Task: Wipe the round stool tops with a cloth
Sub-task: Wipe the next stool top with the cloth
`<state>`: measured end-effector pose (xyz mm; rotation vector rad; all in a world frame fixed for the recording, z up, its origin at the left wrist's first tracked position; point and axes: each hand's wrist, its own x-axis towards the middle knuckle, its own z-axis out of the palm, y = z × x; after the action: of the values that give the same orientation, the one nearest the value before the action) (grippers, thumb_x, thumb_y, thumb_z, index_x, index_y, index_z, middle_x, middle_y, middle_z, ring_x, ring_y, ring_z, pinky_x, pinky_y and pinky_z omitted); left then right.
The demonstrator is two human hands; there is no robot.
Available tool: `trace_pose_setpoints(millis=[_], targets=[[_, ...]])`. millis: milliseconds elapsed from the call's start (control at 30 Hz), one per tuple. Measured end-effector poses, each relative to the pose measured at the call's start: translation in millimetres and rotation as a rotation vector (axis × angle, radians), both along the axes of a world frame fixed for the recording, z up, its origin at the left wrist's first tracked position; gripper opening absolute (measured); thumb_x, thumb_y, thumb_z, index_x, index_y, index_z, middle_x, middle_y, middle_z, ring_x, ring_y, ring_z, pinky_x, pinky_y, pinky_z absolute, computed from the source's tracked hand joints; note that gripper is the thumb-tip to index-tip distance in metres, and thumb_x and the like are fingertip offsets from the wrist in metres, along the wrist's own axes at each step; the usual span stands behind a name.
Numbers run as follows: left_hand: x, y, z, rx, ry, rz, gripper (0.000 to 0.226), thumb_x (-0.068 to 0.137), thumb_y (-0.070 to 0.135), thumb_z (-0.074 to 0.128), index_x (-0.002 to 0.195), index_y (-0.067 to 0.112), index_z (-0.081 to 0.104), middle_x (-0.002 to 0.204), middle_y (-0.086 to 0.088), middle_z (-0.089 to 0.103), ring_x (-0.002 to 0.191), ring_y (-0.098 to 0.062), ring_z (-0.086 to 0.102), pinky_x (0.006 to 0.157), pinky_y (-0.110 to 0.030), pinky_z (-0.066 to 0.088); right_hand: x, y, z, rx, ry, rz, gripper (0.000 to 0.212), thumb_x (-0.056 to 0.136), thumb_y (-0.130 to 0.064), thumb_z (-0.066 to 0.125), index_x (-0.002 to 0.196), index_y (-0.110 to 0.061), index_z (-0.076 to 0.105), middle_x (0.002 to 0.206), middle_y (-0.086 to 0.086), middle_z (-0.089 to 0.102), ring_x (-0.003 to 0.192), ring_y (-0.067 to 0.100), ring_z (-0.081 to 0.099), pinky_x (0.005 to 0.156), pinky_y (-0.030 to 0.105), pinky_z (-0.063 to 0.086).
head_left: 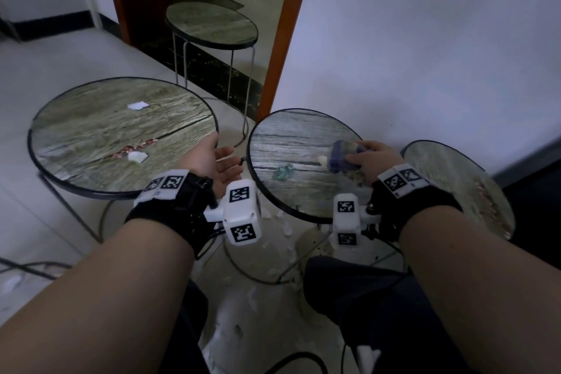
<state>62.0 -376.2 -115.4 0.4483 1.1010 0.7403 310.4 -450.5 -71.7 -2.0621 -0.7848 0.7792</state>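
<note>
Gripping the cloth [346, 158] on the middle stool [291, 143], right hand [372, 162]; left hand [212, 161] relaxed off its edge.

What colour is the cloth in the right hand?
The bunched cloth gripped by the right hand looks purplish-blue with pale patches, though blurred, in the head view.

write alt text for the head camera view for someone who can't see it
A person's right hand presses a bunched purple cloth on the middle round stool top, beside a small greenish scrap, while the open left hand hovers at its left edge. The larger stool top on the left carries white and reddish scraps.
</note>
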Motion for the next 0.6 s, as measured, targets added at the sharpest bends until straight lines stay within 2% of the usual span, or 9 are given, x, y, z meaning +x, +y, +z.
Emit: trace_pose_setpoints(millis=[67,133,200,267,400,467,533,600], targets=[[3.1,2.1,-1.0,0.012,0.032,0.017,0.042,0.095,0.047,0.042,0.088,0.009,0.058,0.104,-0.014,0.058,0.088,-0.026,0.057,0.069,-0.036,0.043,8.0,3.1,-3.3,-0.066,-0.098,0.021,0.035,0.083,0.001,0.065,0.117,-0.004,0.062,0.098,0.011,0.059,0.091,0.023,0.056,0.086,0.035,0.047],[6.2,4.3,-1.6,0.026,0.047,0.018,0.042,0.095,0.047,0.042,0.087,0.009,0.058,0.106,-0.014,0.058,0.085,-0.026,0.056,0.063,-0.034,0.043,11.7,5.7,-3.8,-0.111,-0.155,0.042,0.039,0.082,0.0,0.066,0.121,-0.007,0.061,0.107,0.014,0.063,0.095,0.023,0.057,0.085,0.032,0.047],[7.7,6.3,-1.7,0.03,0.049,0.014,0.041,0.096,0.046,0.041,0.087,0.009,0.057,0.11,-0.015,0.057,0.092,-0.027,0.056,0.063,-0.034,0.042,12.4,9.2,-2.4,-0.108,-0.151,0.058,0.039,0.081,0.002,0.066,0.118,-0.01,0.063,0.111,0.014,0.063,0.093,0.021,0.055,0.077,0.027,0.046],[9.1,7.0,-1.2,0.028,0.044,0.008,0.041,0.096,0.045,0.04,0.086,0.009,0.056,0.111,-0.014,0.056,0.092,-0.027,0.056,0.064,-0.034,0.041,13.0,14.0,0.6,-0.121,-0.151,0.061,0.04,0.079,0.002,0.067,0.116,-0.013,0.065,0.103,0.007,0.061,0.092,0.018,0.053,0.072,0.023,0.045],[9.4,7.0,-0.8,0.026,0.043,0.005,0.041,0.097,0.044,0.039,0.083,0.009,0.055,0.102,-0.012,0.056,0.079,-0.023,0.055,0.062,-0.033,0.041,9.6,21.4,-0.6,-0.16,-0.124,0.111,0.036,0.074,0.008,0.068,0.098,-0.018,0.068,0.081,-0.002,0.06,0.091,0.017,0.054,0.074,0.025,0.046],[8.4,6.7,-0.6,0.022,0.05,0.009,0.041,0.097,0.044,0.039,0.083,0.009,0.055,0.096,-0.011,0.057,0.079,-0.023,0.055,0.061,-0.033,0.042,5.2,23.2,-4.3,-0.186,-0.148,0.174,0.034,0.072,0.01,0.069,0.086,-0.021,0.067,0.081,-0.001,0.058,0.087,0.017,0.054,0.066,0.025,0.046],[7.5,5.9,0.5,0.024,0.051,0.007,0.041,0.097,0.044,0.039,0.083,0.009,0.055,0.092,-0.01,0.058,0.078,-0.023,0.056,0.062,-0.032,0.042,-4.1,20.4,-2.4,-0.25,-0.162,0.239,0.034,0.071,0.006,0.071,0.09,-0.023,0.069,0.077,-0.001,0.058,0.073,0.015,0.054,0.053,0.019,0.045],[7.6,4.3,2.8,0.028,0.046,0.001,0.041,0.098,0.043,0.038,0.082,0.009,0.054,0.088,-0.009,0.059,0.076,-0.022,0.056,0.062,-0.032,0.042,-10.2,16.3,-0.2,-0.302,-0.14,0.311,0.03,0.069,0.001,0.073,0.083,-0.025,0.072,0.067,-0.004,0.06,0.059,0.012,0.053,0.043,0.017,0.043]])
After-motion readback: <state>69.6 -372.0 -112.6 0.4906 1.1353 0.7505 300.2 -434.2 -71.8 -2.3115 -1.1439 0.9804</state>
